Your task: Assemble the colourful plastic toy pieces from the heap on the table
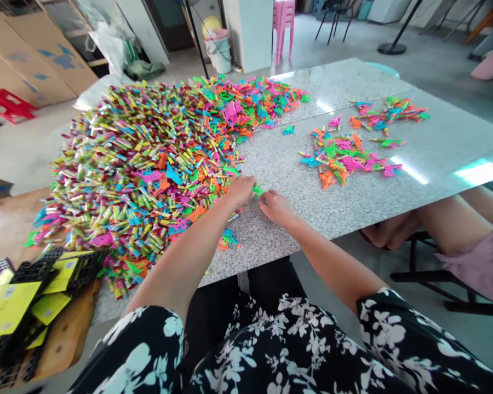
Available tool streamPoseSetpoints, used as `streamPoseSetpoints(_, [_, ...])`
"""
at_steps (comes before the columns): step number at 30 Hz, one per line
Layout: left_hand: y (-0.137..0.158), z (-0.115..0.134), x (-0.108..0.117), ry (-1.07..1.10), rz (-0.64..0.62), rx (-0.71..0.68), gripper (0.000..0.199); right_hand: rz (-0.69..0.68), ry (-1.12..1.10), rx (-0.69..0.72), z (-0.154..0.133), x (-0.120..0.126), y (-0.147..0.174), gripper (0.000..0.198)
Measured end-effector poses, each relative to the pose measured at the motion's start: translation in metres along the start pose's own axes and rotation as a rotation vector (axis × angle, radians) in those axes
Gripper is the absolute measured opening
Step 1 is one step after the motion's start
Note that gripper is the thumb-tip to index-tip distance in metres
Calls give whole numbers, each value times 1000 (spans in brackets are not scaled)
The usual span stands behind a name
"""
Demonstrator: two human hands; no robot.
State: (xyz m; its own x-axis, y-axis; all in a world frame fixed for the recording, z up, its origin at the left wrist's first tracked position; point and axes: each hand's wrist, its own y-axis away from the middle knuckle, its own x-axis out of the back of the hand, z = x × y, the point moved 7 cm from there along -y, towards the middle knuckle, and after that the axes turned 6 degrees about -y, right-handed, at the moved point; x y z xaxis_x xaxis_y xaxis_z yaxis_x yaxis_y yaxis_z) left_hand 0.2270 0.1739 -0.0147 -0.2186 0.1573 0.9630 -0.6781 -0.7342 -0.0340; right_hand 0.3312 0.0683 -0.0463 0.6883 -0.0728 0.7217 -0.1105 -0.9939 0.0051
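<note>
Between my two hands, over the granite tabletop (271,241), is a small bright green plastic piece (257,190), shaped like a tiny toy. My left hand (241,190) is closed on one side of it, at the right edge of a big heap of small toys (148,148). From the other side, the curled fingers of my right hand (276,208) pinch at the same piece. Its exact outline is partly hidden by the fingers. Just below my left hand, a few blue and orange pieces (229,239) lie near the table's front edge.
Two smaller piles lie to the right, a nearer pile (349,156) and a farther pile (398,112). Black plastic racks with yellow cards (20,306) rest on a wooden surface at the lower left. A seated person's legs (456,219) are at the right.
</note>
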Motion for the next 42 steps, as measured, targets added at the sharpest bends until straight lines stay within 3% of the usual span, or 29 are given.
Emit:
streamPoseSetpoints(3, [9,-20,15,161,127,107,20,-55,155,-7,-22,-14,-9,38])
streamPoseSetpoints(9, [43,-60,34,619,434,409,28,-87,219,-6,-60,-36,-20,47])
streamPoseSetpoints(13, [66,-71,21,1017,398,544,29,-92,187,-56,-68,-48,-26,37])
streamPoseSetpoints(16, [84,-73,19,1149,412,562,32,-38,65,-119,-60,-47,-30,29])
streamPoseSetpoints(20, [100,-69,19,1248,408,534,39,37,-468,-115,-49,-43,-24,15])
streamPoseSetpoints(24, [104,-57,19,1318,330,483,49,-2,-956,-49,-47,-37,-14,19])
streamPoseSetpoints(30, [105,-46,22,1348,259,443,60,-44,-1049,-24,-43,-18,-11,28])
streamPoseSetpoints(36, [106,-44,20,1342,247,441,58,-71,-1112,-74,-42,-7,-9,25])
streamPoseSetpoints(42, [107,-38,25,1088,211,367,47,-120,-1173,-119,-43,-4,-8,22])
